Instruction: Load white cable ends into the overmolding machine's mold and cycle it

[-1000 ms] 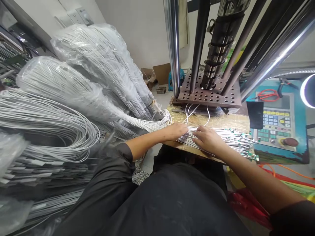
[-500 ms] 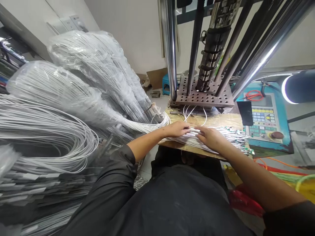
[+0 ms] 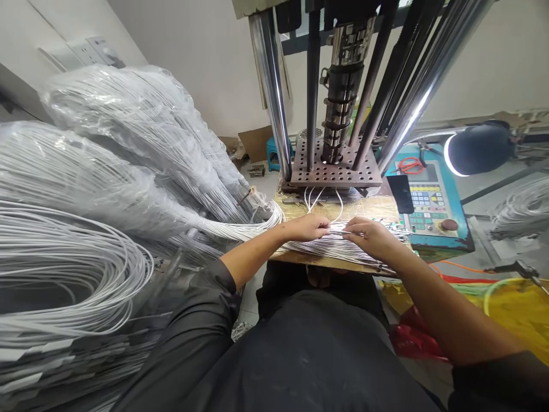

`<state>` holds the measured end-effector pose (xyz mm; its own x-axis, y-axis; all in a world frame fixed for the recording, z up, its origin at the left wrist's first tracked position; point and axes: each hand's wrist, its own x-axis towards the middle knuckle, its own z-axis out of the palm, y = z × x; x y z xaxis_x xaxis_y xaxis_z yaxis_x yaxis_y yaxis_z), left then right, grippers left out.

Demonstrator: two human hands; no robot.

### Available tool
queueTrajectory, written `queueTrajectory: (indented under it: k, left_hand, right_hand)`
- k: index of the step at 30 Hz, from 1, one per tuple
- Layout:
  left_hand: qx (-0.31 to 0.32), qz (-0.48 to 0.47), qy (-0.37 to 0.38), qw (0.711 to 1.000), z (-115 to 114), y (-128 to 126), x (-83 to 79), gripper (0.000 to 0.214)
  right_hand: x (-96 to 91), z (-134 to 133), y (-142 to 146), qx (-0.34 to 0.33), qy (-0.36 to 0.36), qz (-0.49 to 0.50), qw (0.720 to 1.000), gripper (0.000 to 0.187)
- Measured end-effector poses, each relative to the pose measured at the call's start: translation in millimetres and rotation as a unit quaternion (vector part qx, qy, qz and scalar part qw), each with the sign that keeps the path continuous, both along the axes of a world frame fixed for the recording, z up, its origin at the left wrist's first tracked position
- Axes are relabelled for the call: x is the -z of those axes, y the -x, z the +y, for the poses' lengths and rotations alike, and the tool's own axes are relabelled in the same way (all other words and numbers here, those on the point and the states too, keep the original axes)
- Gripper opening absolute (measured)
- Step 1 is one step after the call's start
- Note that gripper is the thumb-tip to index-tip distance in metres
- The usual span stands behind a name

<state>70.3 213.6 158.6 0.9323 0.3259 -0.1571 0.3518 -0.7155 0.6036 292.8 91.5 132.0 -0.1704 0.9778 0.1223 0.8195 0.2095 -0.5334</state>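
Left hand [image 3: 306, 227] sits just right of the frame's centre, palm down, with its fingers drawn together to pinch a few strands of the white wires [image 3: 317, 248]. Right hand [image 3: 371, 238] lies close beside it to the right, fingertips closed on the same strands, so the two hands nearly meet. The wires fan out flat under both hands across a wooden board [image 3: 369, 207] and run off its left edge. Above the board, a few wire loops [image 3: 317, 197] hang out from under a brown perforated plate [image 3: 334, 170]. Polished steel columns [image 3: 268, 86] rise from the plate to the top of the frame. To the right is a teal control panel [image 3: 429, 207] with coloured keys and a red knob, and a round lamp [image 3: 474, 150] is lit above it. The whole left half of the frame is filled with plastic-wrapped wire bundles [image 3: 128, 131] and a loose coil [image 3: 64, 269]. A yellow sheet [image 3: 518, 309] lies at the lower right.
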Motion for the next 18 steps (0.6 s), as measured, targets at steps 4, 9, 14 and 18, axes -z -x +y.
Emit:
queueTrajectory:
  k: [4,9,14,18]
  left_hand:
    - [-0.029,-0.012,-0.025,0.999,-3,8,-7.0,0.020]
    - [-0.054,-0.023,-0.071,0.996,-7,13,-10.4,0.023]
    - [-0.093,-0.101,-0.072,0.988,-6,18,-6.0,0.021]
    - [-0.104,-0.114,0.043,0.987,-3,13,-16.1,0.018]
  right_hand:
    - [-6.0,3,-1,0.013,0.010,-0.007,1.000,0.034]
    - [-6.1,12,-4,0.011,0.017,-0.023,1.000,0.026]
    - [-21.8,15,-7,0.024,-0.022,-0.006,0.999,0.027]
    - [-43.9,19,-5,0.027,-0.004,-0.019,0.999,0.027]
